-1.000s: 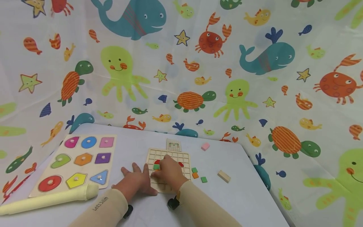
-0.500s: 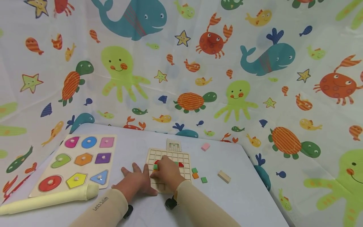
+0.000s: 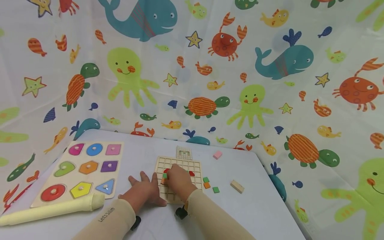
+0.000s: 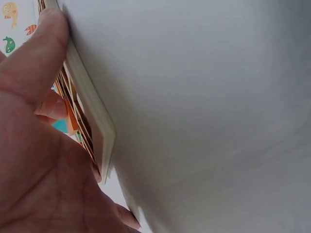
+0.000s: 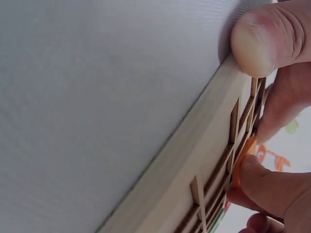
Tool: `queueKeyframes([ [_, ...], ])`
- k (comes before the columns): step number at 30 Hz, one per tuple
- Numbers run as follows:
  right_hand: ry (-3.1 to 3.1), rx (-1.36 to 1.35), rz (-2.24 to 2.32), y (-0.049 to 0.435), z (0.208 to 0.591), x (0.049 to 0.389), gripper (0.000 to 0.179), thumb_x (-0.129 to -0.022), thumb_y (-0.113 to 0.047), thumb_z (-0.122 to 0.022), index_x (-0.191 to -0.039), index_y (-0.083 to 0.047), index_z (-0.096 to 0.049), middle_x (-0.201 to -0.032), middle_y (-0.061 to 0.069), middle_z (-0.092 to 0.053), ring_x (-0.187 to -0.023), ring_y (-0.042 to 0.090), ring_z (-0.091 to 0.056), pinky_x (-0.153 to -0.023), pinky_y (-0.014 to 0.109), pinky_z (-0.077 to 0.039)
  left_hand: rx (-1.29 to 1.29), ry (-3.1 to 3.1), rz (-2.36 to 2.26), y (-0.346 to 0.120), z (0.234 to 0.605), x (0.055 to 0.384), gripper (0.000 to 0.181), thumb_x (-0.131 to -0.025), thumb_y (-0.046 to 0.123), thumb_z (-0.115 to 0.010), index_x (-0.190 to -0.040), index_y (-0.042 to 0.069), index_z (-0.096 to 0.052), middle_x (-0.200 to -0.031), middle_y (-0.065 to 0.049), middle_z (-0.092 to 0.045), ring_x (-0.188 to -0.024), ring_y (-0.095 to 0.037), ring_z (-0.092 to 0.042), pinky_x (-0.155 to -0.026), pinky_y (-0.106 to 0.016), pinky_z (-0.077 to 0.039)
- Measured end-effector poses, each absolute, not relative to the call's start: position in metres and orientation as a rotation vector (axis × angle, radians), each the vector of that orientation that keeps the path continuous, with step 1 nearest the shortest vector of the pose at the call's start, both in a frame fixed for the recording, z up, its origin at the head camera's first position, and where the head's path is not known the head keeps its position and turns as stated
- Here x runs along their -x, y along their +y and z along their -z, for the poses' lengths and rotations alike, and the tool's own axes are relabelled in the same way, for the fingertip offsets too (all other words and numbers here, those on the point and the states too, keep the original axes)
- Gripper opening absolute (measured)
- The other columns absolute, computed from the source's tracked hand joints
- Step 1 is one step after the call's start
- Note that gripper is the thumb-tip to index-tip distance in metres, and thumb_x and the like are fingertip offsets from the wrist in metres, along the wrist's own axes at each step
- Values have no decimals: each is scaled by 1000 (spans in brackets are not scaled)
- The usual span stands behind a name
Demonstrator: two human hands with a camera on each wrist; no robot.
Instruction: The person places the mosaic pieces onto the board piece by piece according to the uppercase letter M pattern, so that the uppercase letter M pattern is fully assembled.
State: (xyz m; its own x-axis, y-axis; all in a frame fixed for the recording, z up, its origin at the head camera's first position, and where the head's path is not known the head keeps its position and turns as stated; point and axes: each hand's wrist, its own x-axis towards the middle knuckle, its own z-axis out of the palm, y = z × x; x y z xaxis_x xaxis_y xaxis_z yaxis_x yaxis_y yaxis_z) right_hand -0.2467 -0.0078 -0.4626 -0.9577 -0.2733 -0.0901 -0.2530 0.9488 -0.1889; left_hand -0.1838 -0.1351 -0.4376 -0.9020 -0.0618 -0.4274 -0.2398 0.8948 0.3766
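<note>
A wooden grid board (image 3: 171,198) lies flat on the table. My left hand (image 3: 146,191) has its fingers spread along the board's left side, thumb by the near left corner; the left wrist view shows a finger against the board's edge (image 4: 90,92). My right hand (image 3: 180,180) is over the board and pinches an orange square tile (image 5: 244,160) at the grid, its thumb (image 5: 262,182) on the tile. On the board, a green tile (image 3: 164,175) and a red piece (image 3: 166,170) show left of this hand, another red piece (image 3: 191,173) right of it. The hand hides the middle cells.
Loose green (image 3: 216,190) and orange (image 3: 207,185) tiles lie right of the board, with a wooden block (image 3: 237,186) and a pink block (image 3: 217,154) farther out. Behind stands a pattern card (image 3: 183,153). A peg puzzle (image 3: 99,151) and a pale yellow tube (image 3: 54,211) are at left.
The right hand's fingers have shifted slightly over the grid, and more of the orange tile shows at their left. The left hand stays in place.
</note>
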Motion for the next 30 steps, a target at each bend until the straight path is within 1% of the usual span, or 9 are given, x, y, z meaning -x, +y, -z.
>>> queueKeyframes([
  [5, 2970, 392, 243, -9, 460, 246, 16, -92, -35, -85, -88, -19, -83, -93, -5, -59, -80, 15, -56, -80, 27, -55, 234, 2645, -604, -134, 436, 183, 128, -69, 62, -94, -168, 12, -29, -171, -40, -3, -150, -76, 5, -97, -99, -19],
  [12, 2984, 380, 156, -11, 458, 244, 17, -91, -35, -86, -90, -19, -83, -90, -4, -61, -78, 16, -57, -81, 27, -57, 235, 2648, -604, -134, 437, 184, 129, -68, 62, -95, -168, 12, -30, -171, -40, -3, -150, -76, 5, -97, -99, -19],
  [19, 3006, 450, 30, -12, 458, 245, 16, -92, -33, -85, -91, -17, -83, -90, -2, -63, -76, 15, -57, -84, 27, -61, 228, 2665, -612, -136, 440, 185, 130, -67, 63, -95, -168, 12, -31, -170, -41, -4, -150, -76, 4, -96, -99, -19],
  [27, 2967, 417, 57, -12, 454, 244, 14, -93, -33, -84, -90, -19, -84, -86, -5, -65, -78, 16, -58, -88, 29, -60, 226, 2665, -624, -137, 442, 185, 130, -66, 62, -96, -167, 12, -32, -170, -40, -4, -150, -76, 4, -96, -99, -18],
  [30, 2967, 405, 43, -13, 452, 243, 14, -92, -33, -85, -90, -19, -84, -84, -5, -66, -78, 16, -58, -87, 30, -60, 224, 2668, -622, -137, 443, 184, 129, -66, 62, -96, -167, 12, -32, -170, -41, -5, -150, -76, 4, -96, -99, -19],
])
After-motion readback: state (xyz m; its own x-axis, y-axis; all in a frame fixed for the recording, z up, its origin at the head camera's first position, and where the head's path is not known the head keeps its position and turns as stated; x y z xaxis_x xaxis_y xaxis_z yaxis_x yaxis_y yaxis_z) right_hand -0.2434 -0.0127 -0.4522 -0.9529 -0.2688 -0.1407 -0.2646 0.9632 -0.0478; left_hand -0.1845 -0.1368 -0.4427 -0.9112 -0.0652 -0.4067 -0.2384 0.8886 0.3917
